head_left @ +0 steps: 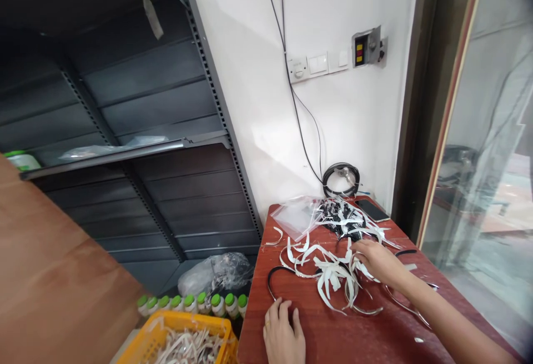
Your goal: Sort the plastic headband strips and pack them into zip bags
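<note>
My left hand (283,330) rests palm down at the near left of the red-brown table (320,333), fingers stretched out. Just beyond its fingertips curves a thin black band (271,282); whether they touch is unclear. My right hand (377,258) reaches in from the right, its fingers bent together on a white strip at the edge of a loose tangle. This tangle of white curled strips (333,275) spreads across the middle of the table. Behind it lies a heap of black pieces (338,214) mixed with white strips, beside a clear plastic bag (297,217).
A coil of black cable (341,180) and a dark phone (372,210) are at the table's back. To the left stand dark metal shelves (195,197), several green-capped bottles (216,304) and a yellow basket (200,319) of strips. A glass pane (478,130) borders the right.
</note>
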### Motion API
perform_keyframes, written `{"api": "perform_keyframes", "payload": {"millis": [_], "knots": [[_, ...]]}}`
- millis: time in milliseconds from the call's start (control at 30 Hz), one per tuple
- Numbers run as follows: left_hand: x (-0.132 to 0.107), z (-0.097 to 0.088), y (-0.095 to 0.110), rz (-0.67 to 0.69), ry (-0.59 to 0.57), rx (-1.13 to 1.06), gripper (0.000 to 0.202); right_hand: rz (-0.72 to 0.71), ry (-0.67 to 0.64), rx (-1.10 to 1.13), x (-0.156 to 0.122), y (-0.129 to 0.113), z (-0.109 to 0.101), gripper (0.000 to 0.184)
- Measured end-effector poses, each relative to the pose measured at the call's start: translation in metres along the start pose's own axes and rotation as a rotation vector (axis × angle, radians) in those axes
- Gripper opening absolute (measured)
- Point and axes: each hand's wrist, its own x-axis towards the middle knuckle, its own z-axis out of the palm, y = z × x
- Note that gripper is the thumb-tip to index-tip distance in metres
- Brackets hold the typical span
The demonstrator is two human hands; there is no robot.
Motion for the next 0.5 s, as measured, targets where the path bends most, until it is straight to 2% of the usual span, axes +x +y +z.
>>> {"api": "perform_keyframes", "payload": {"millis": [133, 267, 500], "knots": [[0.000, 0.000, -0.001, -0.002, -0.018, -0.007, 0.026, -0.036, -0.029, -0.081, 0.003, -0.004, 0.006, 0.024], [0.000, 0.000, -0.001, 0.006, -0.007, -0.006, 0.026, -0.051, -0.031, -0.119, 0.007, -0.011, 0.015, 0.028], [-0.002, 0.000, 0.000, -0.003, -0.003, -0.029, 0.024, 0.036, 0.115, -0.065, 0.009, -0.013, 0.003, 0.028]]}}
